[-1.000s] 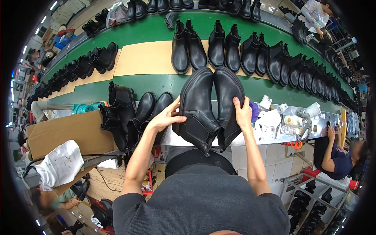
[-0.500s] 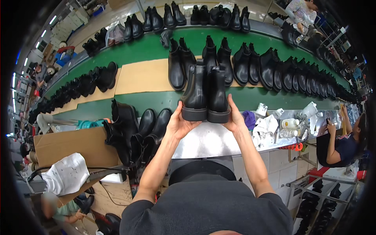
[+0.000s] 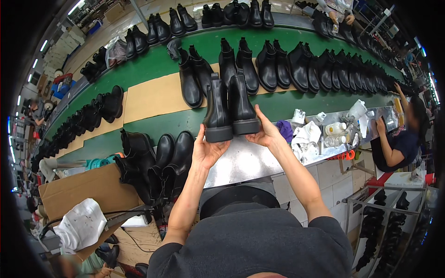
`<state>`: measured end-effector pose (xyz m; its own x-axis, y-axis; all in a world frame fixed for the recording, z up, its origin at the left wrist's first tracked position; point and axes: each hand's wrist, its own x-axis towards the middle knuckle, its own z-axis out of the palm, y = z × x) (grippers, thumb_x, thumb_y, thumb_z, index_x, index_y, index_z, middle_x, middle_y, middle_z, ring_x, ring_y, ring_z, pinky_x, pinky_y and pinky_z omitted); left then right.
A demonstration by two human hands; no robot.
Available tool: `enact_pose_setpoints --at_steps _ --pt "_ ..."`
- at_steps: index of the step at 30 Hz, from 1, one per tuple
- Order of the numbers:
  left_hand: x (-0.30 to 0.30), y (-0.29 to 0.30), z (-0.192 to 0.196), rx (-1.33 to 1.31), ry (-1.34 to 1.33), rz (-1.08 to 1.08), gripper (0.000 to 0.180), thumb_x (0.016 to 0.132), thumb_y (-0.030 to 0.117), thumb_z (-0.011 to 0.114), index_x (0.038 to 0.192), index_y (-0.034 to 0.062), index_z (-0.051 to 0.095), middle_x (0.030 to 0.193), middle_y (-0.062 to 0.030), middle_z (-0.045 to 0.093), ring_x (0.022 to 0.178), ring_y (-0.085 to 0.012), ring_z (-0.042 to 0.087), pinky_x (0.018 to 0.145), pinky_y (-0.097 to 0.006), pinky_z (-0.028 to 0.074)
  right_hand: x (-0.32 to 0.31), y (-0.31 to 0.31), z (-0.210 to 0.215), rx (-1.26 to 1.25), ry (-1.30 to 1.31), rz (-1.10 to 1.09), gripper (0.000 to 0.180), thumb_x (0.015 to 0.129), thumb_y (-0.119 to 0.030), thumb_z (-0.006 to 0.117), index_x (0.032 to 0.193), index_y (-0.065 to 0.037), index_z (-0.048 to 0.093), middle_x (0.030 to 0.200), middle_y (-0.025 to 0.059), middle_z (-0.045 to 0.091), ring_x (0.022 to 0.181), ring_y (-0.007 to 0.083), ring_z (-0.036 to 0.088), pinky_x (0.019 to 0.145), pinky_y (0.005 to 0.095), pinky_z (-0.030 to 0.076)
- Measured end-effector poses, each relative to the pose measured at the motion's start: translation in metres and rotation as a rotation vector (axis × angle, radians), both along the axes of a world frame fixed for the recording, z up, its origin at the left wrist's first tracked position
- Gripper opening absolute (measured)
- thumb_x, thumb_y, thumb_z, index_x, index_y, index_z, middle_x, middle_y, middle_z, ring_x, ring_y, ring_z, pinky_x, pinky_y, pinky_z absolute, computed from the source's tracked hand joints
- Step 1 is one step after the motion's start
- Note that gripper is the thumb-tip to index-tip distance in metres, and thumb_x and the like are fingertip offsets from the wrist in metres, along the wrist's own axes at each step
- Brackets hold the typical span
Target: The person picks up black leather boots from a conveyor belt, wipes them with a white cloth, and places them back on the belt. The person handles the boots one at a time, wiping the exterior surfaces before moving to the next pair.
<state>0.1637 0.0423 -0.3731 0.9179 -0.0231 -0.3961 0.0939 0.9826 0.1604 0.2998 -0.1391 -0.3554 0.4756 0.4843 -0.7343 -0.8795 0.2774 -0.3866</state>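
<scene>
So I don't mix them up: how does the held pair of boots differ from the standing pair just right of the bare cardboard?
The held pair turns its heels to the person; the standing pair points its toes that way. The held pair is between the left hand and right hand; the standing pair rests on the cardboard. Both are black, ankle-high boots with upright shafts.

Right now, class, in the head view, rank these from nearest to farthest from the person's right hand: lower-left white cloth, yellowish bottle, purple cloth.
From the right hand:
1. Purple cloth, just to its right.
2. Yellowish bottle, farther right.
3. White cloth, away at lower left.
</scene>
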Motion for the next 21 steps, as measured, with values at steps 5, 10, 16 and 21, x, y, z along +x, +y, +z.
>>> enact_pose_setpoints --at_steps 5,10,16,21 --pt "-0.039 -0.006 -0.047 -0.043 0.033 0.043 0.058 0.095 0.046 0.05 0.137 0.0059 0.044 0.136 -0.0225 0.048 0.122 -0.0362 0.051 0.101 -0.052 0.042 0.002 -0.009 -0.017 0.141 0.081 0.005 0.048 0.075 -0.057 0.075 0.095 -0.015 0.063 0.094 0.004 0.064 0.083 0.0191 0.059 0.069 0.0353 0.048" --pt "-0.088 0.002 -0.057 0.76 0.461 0.046 0.047 0.097 0.021 0.051 0.14 0.0023 0.04 0.139 -0.0163 0.046 0.13 -0.0269 0.044 0.108 -0.041 0.035 -0.009 -0.019 -0.03 0.106 0.085 -0.021 0.063 0.071 -0.062 0.075 0.106 -0.012 0.059 0.094 0.0042 0.062 0.084 0.0199 0.059 0.074 0.035 0.046" --pt "-0.023 -0.073 0.072 2.049 -0.09 0.031 0.107 0.061 0.026 0.086 0.145 -0.0026 0.026 0.14 -0.0267 0.036 0.133 -0.0393 0.035 0.109 -0.045 0.03 -0.058 -0.017 -0.038 0.211 0.009 -0.021 0.056 0.086 -0.053 0.064 0.114 -0.005 0.062 0.106 0.0097 0.068 0.096 0.0185 0.066 0.087 0.0339 0.053" --pt "0.0 -0.093 0.045 1.996 -0.076 0.034 0.106 0.059 0.025 0.083 0.145 -0.0018 0.026 0.131 -0.025 0.043 0.123 -0.0407 0.042 0.104 -0.045 0.036 -0.059 -0.074 -0.058 -0.279 -0.438 0.228 0.05 0.093 -0.041 0.058 0.117 0.003 0.059 0.107 0.0163 0.067 0.094 0.0231 0.066 0.077 0.0346 0.054"
